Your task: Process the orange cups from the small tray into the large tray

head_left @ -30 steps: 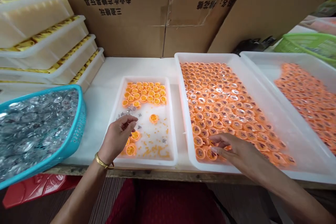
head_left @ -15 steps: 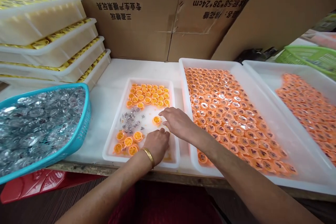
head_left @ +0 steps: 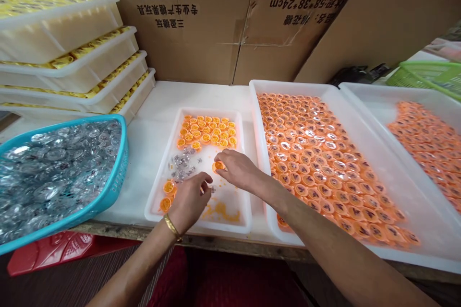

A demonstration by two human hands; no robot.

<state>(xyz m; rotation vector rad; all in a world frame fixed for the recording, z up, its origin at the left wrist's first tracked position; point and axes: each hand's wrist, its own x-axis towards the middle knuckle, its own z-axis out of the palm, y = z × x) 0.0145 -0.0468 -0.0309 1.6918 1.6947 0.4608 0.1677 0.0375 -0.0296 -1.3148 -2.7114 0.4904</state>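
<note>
A shallow white tray (head_left: pixel 246 201) lies in front of me. My right hand (head_left: pixel 237 169) reaches in from the right, its thumb and fingers closed round a small orange cup (head_left: pixel 218 166) standing on the tray floor. My left hand (head_left: pixel 190 200), with a gold bracelet, hovers over the near part of the tray. Its fingers are curled together, and what they hold is hidden; a tiny grey piece (head_left: pixel 212 189) shows by the fingertips. Rows of filled orange cups (head_left: pixel 206 138) fill the far end. Small clear and grey pieces (head_left: pixel 183 163) are heaped at the left, and loose yellow-orange bits (head_left: pixel 223 212) lie at the near right.
Left stands a blue basket (head_left: pixel 122 168) of clear plastic pieces, before stacked white trays (head_left: pixel 126 55) with yellow items. Two large white trays (head_left: pixel 260 139) of orange wrapped cups lie right. Cardboard boxes (head_left: pixel 201 53) wall the back; a green basket (head_left: pixel 425 74) is far right.
My left hand has moved left and up, away from the loose bits, now covering some near-left cups. My right hand has closed in over the single cup. The view has shifted slightly.
</note>
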